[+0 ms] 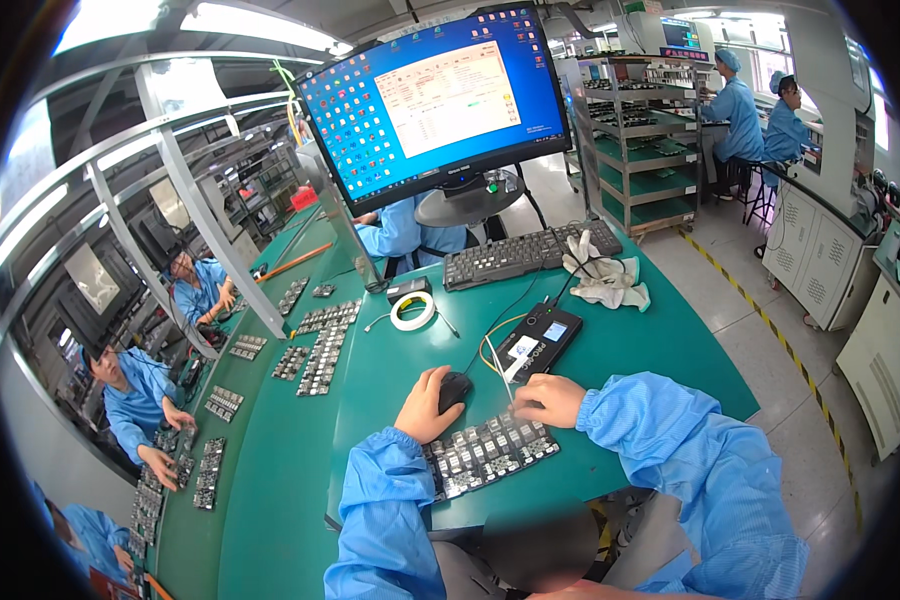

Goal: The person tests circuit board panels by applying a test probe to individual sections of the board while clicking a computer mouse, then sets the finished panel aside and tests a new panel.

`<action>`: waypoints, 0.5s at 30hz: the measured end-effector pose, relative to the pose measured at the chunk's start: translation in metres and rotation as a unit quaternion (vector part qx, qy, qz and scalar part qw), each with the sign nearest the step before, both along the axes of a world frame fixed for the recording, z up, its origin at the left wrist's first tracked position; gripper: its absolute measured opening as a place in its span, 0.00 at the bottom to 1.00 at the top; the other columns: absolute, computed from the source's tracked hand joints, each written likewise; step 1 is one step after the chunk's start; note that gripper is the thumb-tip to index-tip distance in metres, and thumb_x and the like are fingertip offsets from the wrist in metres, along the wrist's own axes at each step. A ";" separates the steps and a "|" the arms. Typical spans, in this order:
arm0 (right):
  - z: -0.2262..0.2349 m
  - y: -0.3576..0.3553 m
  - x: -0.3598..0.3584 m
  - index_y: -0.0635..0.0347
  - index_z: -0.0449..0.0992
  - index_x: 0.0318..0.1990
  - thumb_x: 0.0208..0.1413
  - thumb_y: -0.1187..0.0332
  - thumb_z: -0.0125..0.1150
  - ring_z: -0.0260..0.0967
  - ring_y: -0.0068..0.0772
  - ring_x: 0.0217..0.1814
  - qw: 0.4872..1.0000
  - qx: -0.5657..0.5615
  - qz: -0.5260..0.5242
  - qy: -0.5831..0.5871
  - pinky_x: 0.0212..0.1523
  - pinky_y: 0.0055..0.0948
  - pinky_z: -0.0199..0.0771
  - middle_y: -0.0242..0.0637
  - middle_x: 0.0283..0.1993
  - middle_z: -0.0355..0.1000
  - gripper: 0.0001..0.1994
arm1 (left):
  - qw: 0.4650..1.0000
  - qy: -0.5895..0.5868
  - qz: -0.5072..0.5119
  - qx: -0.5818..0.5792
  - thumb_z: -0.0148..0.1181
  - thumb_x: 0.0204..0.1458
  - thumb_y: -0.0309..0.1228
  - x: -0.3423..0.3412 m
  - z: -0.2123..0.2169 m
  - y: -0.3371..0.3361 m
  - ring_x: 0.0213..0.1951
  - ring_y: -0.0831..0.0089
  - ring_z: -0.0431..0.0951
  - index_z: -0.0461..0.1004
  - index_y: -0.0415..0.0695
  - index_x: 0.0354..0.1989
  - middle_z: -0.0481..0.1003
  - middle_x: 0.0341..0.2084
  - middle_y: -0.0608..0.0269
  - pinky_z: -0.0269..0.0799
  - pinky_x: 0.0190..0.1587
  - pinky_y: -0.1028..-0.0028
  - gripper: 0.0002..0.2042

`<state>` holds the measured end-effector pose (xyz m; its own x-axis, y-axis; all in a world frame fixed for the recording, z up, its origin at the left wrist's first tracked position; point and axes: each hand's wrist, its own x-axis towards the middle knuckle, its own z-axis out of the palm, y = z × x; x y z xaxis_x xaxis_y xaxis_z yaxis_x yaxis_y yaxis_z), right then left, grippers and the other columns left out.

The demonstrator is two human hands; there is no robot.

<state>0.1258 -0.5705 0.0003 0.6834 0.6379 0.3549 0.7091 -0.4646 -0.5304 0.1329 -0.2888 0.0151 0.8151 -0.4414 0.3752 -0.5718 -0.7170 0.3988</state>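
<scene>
My left hand [428, 406] curls round the left side of a black computer mouse [454, 390] on the green table. My right hand [550, 401] is closed in a pinch over the right part of a panel of small circuit boards [488, 456]. A thin pale rod [498, 364] slants up from its fingertips; its lower end is hidden there. Just beyond this hand lies a black handheld programmer [543, 341] with a small lit screen and cables. The board panel lies flat in front of me, below both hands.
A monitor [440, 100] stands ahead, with a keyboard [525, 254], white gloves [603, 272] and a tape roll [412, 311] before it. More board panels [328, 350] lie leftward. Co-workers sit along the left bench. A shelf rack [642, 140] stands at the back right.
</scene>
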 end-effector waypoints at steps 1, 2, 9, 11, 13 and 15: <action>0.000 0.000 0.000 0.54 0.76 0.33 0.53 0.60 0.60 0.69 0.38 0.39 1.000 0.000 0.001 -0.001 0.41 0.36 0.70 0.35 0.29 0.71 0.09 | 1.000 0.000 0.000 0.000 0.64 0.45 0.34 0.000 0.000 0.000 0.55 0.49 0.66 0.57 0.37 0.59 0.62 0.54 0.44 0.64 0.57 0.62 0.33; 0.000 0.000 0.000 0.54 0.76 0.33 0.53 0.60 0.60 0.69 0.38 0.39 1.000 0.000 0.002 0.000 0.41 0.36 0.70 0.35 0.29 0.71 0.09 | 1.000 0.001 0.002 0.000 0.64 0.45 0.34 0.000 0.001 0.000 0.55 0.49 0.66 0.57 0.37 0.59 0.62 0.54 0.44 0.64 0.57 0.62 0.33; -0.003 0.000 0.002 0.54 0.76 0.33 0.53 0.60 0.60 0.69 0.38 0.39 1.000 -0.003 0.000 -0.005 0.41 0.35 0.70 0.35 0.29 0.70 0.09 | 1.000 -0.003 -0.003 -0.002 0.64 0.45 0.34 0.000 0.000 0.001 0.54 0.48 0.66 0.58 0.37 0.59 0.63 0.53 0.44 0.64 0.56 0.62 0.33; -0.003 0.000 0.002 0.54 0.76 0.33 0.53 0.60 0.60 0.69 0.38 0.39 1.000 -0.001 0.000 -0.006 0.41 0.35 0.70 0.35 0.29 0.70 0.09 | 1.000 -0.004 -0.003 -0.001 0.64 0.45 0.34 0.000 0.000 0.001 0.54 0.48 0.66 0.58 0.37 0.59 0.63 0.53 0.44 0.64 0.56 0.62 0.33; -0.003 0.001 0.002 0.54 0.76 0.33 0.53 0.60 0.60 0.69 0.38 0.39 1.000 -0.001 0.001 -0.007 0.41 0.35 0.70 0.35 0.29 0.70 0.09 | 1.000 -0.005 -0.004 -0.001 0.64 0.45 0.34 0.000 0.001 0.000 0.54 0.48 0.66 0.58 0.37 0.59 0.63 0.53 0.44 0.64 0.56 0.62 0.33; -0.003 0.001 0.002 0.54 0.76 0.33 0.53 0.60 0.60 0.69 0.38 0.39 1.000 -0.003 0.000 -0.006 0.41 0.35 0.70 0.35 0.29 0.70 0.09 | 1.000 0.004 -0.001 -0.002 0.64 0.45 0.34 -0.001 0.001 0.000 0.54 0.48 0.66 0.58 0.37 0.59 0.63 0.53 0.44 0.64 0.56 0.62 0.33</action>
<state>0.1275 -0.5697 -0.0026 0.6789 0.6403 0.3593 0.7155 -0.4673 -0.5193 0.1320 -0.2890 0.0165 0.8178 -0.4411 0.3696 -0.5692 -0.7146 0.4067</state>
